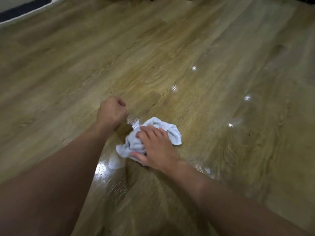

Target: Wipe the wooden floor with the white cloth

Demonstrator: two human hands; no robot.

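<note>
A crumpled white cloth [167, 129] lies on the wooden floor [153, 57] near the middle of the view. My right hand [154, 147] presses down on the cloth, fingers spread over it and thumb hooked under its near edge. My left hand [111, 112] is closed in a fist with its knuckles resting on the floor, just left of the cloth and apart from it. The floor shines wet around the cloth, with bright glints in front of my arms.
A dark mat with a white border [22, 10] lies at the far left corner. Dark objects [305, 0] show at the top right edge. Small bright reflections [247, 97] dot the floor to the right of the cloth.
</note>
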